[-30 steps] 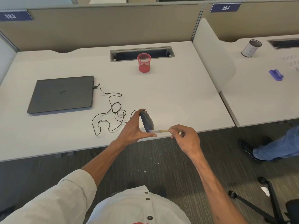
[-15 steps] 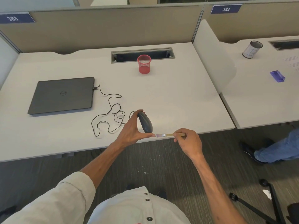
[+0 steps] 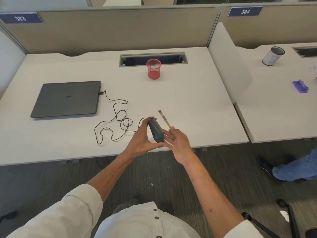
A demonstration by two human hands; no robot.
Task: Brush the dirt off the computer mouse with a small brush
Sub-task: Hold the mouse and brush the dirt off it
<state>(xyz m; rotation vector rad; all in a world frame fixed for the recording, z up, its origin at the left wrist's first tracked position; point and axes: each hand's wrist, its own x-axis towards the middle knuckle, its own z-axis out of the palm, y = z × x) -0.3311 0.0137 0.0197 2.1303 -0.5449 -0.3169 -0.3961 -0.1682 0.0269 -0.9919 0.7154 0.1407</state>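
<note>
- One mouse [image 3: 155, 132], dark, is held on edge above the near part of the desk [image 3: 188, 103], lifted clear of the surface.
- The left hand [image 3: 143, 140] is curled around the mouse, thumb under its near end and fingers up its left side.
- The right hand [image 3: 177, 143] pinches one small brush [image 3: 164, 119] by the lower end of its wooden handle; its other fingers are spread loosely and touch the right side of the mouse.
- The brush slants up and away, its bristles pointing toward the far side of the desk, apart from the mouse.
- One thin black cable [image 3: 116, 121] runs in loose loops from the mouse to one closed laptop [image 3: 66, 98] on the left part of the desk.
- One red mesh cup [image 3: 153, 69] stands near the far edge, just before a cable slot [image 3: 152, 57].
- Both hands are just inside the near edge of the desk; the surface to the right of them is bare up to the right edge.
- A neighbouring desk [image 3: 274, 117] at right carries one white can [image 3: 273, 56] and one purple object [image 3: 300, 86].
</note>
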